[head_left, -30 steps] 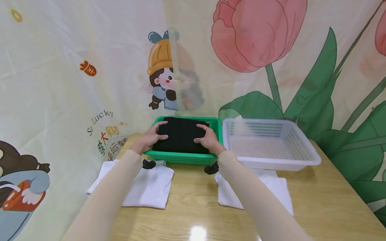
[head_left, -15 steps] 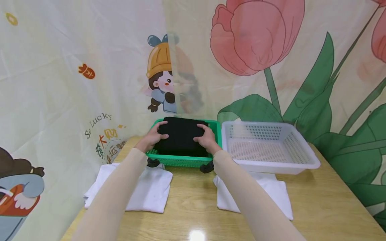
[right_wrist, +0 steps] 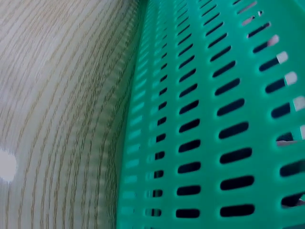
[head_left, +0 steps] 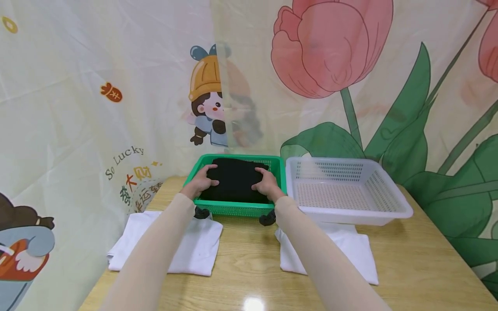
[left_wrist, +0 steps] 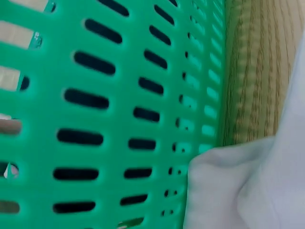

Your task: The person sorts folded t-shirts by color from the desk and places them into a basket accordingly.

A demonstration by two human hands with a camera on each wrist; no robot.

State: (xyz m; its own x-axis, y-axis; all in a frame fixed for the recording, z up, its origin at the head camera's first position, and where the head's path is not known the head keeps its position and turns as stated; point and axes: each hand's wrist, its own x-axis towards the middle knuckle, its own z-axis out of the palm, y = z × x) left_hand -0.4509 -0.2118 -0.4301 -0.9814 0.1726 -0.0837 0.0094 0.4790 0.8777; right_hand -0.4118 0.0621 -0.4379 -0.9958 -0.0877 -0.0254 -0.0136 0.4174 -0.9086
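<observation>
In the head view a folded black cloth (head_left: 235, 179) lies inside the green basket (head_left: 239, 209), its far edge below the basket's back rim. My left hand (head_left: 200, 180) rests at the cloth's left side, and my right hand (head_left: 267, 185) rests at its right side. Index fingers and thumbs are spread apart on its top face; the other fingers are hidden. Both wrist views look at the slotted basket wall: the left wrist view shows green wall (left_wrist: 119, 105) beside white cloth (left_wrist: 224, 191), the right one green wall (right_wrist: 209, 114) above wood.
A white plastic basket (head_left: 350, 212) stands right of the green one. Folded white cloths lie on the wooden table (head_left: 249, 259), one at the left (head_left: 194, 255) and one at the right (head_left: 350, 250), partly under the forearms. A printed curtain (head_left: 249, 77) hangs behind.
Over the last half second both hands have moved down with the black cloth, and its far edge has sunk below the green basket's back rim. Baskets and white cloths stay in place.
</observation>
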